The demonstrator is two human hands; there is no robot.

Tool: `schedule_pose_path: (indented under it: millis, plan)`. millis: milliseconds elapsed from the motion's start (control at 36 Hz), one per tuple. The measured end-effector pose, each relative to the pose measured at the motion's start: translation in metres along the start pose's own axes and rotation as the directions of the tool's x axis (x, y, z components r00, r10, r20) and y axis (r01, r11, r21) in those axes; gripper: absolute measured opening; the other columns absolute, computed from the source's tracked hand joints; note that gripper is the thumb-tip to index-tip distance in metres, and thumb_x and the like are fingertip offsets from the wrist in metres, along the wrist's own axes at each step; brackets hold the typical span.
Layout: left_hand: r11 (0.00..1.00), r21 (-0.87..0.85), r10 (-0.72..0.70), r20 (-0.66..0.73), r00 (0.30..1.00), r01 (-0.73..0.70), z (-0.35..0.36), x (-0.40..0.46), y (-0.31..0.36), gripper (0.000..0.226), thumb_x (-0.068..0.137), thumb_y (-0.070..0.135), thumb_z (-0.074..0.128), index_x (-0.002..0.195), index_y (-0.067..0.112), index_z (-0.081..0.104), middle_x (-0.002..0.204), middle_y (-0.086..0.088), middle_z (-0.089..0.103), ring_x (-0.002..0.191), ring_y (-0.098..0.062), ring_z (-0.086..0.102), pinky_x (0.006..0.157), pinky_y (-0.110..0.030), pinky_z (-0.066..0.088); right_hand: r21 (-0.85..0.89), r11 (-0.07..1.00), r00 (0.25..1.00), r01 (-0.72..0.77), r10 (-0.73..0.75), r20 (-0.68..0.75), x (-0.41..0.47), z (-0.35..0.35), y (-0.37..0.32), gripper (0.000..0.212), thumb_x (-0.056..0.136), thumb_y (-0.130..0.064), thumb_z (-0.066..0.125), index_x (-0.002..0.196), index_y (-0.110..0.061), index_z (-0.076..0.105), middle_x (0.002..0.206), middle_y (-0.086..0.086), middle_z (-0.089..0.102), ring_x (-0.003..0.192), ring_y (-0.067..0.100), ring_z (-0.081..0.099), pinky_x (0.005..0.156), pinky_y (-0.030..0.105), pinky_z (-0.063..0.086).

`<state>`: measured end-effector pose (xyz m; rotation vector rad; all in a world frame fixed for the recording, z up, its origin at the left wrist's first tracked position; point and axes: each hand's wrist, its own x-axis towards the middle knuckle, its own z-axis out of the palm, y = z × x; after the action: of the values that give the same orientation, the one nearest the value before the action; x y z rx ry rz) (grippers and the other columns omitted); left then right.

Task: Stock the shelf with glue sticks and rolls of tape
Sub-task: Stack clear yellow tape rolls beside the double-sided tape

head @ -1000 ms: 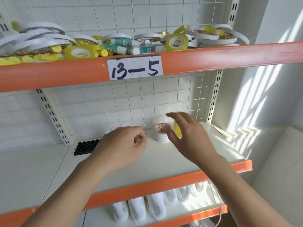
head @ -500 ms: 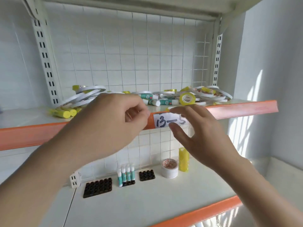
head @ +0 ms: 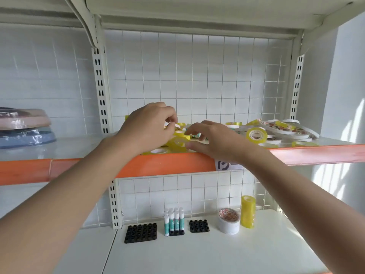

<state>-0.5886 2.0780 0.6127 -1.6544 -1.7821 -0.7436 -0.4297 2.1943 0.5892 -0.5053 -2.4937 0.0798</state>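
Observation:
A pile of yellow and white tape rolls (head: 256, 134) with a few glue sticks lies on the upper shelf (head: 167, 165) behind its orange lip. My left hand (head: 148, 127) is over the pile's left part, fingers curled, pinching the rim of a thin tape roll (head: 173, 125). My right hand (head: 215, 141) reaches in beside it with straight, spread fingers, its thumb against a yellow tape roll (head: 179, 142). On the lower shelf stand upright glue sticks (head: 174, 220) in a black holder, a white tape roll (head: 229, 223) and a yellow tape stack (head: 247, 211).
Two empty black holders (head: 140, 232) (head: 199, 226) flank the glue sticks. Wrapped pink and blue flat packs (head: 23, 127) lie on the upper shelf at far left. A slotted upright post (head: 101, 91) divides the bays. A white wire grid backs both shelves.
Both hands rose from the lower shelf to the upper shelf and reached into the tape pile. The view tilted upward with them.

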Motion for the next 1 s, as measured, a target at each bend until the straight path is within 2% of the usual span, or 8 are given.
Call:
schedule_pose_path:
  millis: [111,222,333,472,611,750,861,1000]
  plan:
    - [1.000,-0.007,-0.012,-0.046,0.999,0.011,0.010,-0.006,-0.010,0.014,0.091,0.019,0.054,0.097,0.022,0.066,0.095,0.006,0.060,0.098,-0.015,0.052,0.081,-0.039,0.047,0.054,0.998,0.988,-0.019,0.010,0.155,0.019,0.004,-0.003,0.040,0.086,-0.053,0.062,0.119,-0.032,0.058,0.116,-0.010,0.057,0.101,0.009,0.056,0.090,0.027,0.044]
    - [1.000,0.004,-0.026,-0.059,0.998,0.026,0.024,-0.010,-0.019,0.015,0.090,0.017,0.054,0.098,0.021,0.067,0.098,0.005,0.060,0.103,-0.017,0.050,0.084,-0.040,0.046,0.122,0.990,0.981,-0.067,0.043,0.191,0.030,0.007,0.003,0.030,0.080,-0.050,0.072,0.104,-0.035,0.062,0.105,-0.019,0.058,0.089,-0.005,0.052,0.074,0.014,0.039]
    - [0.998,-0.018,-0.056,-0.066,0.996,0.055,0.033,-0.012,-0.023,0.015,0.090,0.019,0.054,0.095,0.022,0.067,0.099,0.008,0.059,0.103,-0.013,0.047,0.085,-0.040,0.045,0.177,0.978,0.992,-0.107,0.093,0.088,0.033,0.013,0.013,0.016,0.078,-0.042,0.073,0.086,-0.032,0.066,0.094,-0.016,0.062,0.086,0.003,0.058,0.070,0.018,0.043]
    - [1.000,0.023,-0.018,0.013,1.000,0.018,0.033,-0.003,-0.022,0.011,0.090,0.024,0.053,0.089,0.025,0.064,0.094,0.010,0.056,0.098,-0.012,0.045,0.085,-0.042,0.046,0.106,0.980,0.984,-0.171,0.175,-0.026,0.031,0.017,0.015,0.016,0.081,-0.041,0.066,0.086,-0.026,0.065,0.091,-0.005,0.065,0.078,0.013,0.061,0.072,0.030,0.050]
    - [0.996,0.083,-0.029,0.163,0.986,0.016,0.036,0.012,-0.009,0.014,0.090,0.037,0.055,0.097,0.028,0.064,0.106,0.008,0.055,0.112,-0.014,0.043,0.088,-0.035,0.040,0.046,0.971,0.954,-0.235,0.239,-0.182,0.029,0.024,0.017,0.019,0.084,-0.043,0.062,0.083,-0.024,0.059,0.078,-0.007,0.055,0.070,0.016,0.053,0.062,0.028,0.039]
    - [0.987,0.159,-0.066,0.296,0.953,0.019,0.043,0.022,0.000,0.024,0.085,0.047,0.059,0.095,0.026,0.065,0.104,0.002,0.056,0.113,-0.019,0.042,0.094,-0.037,0.041,0.035,0.959,0.942,-0.280,0.281,-0.183,0.029,0.025,0.019,0.020,0.087,-0.044,0.058,0.084,-0.025,0.058,0.071,-0.008,0.050,0.072,0.018,0.052,0.064,0.028,0.039]
    - [0.981,0.193,-0.090,0.342,0.936,0.024,0.045,0.025,0.003,0.023,0.083,0.040,0.061,0.099,0.023,0.064,0.100,-0.001,0.061,0.109,-0.023,0.046,0.082,-0.032,0.040,0.040,0.959,0.939,-0.281,0.283,-0.194,0.028,0.024,0.019,0.019,0.088,-0.042,0.056,0.085,-0.023,0.059,0.069,-0.009,0.049,0.073,0.017,0.051,0.063,0.028,0.038]
    - [0.976,0.212,-0.114,0.328,0.938,0.045,0.051,0.028,0.001,0.017,0.084,0.029,0.058,0.097,0.020,0.062,0.099,-0.003,0.062,0.109,-0.025,0.044,0.080,-0.035,0.042,0.061,0.960,0.926,-0.274,0.280,-0.253,0.029,0.026,0.019,0.018,0.088,-0.042,0.055,0.083,-0.024,0.056,0.076,-0.001,0.052,0.068,0.019,0.049,0.062,0.028,0.035]
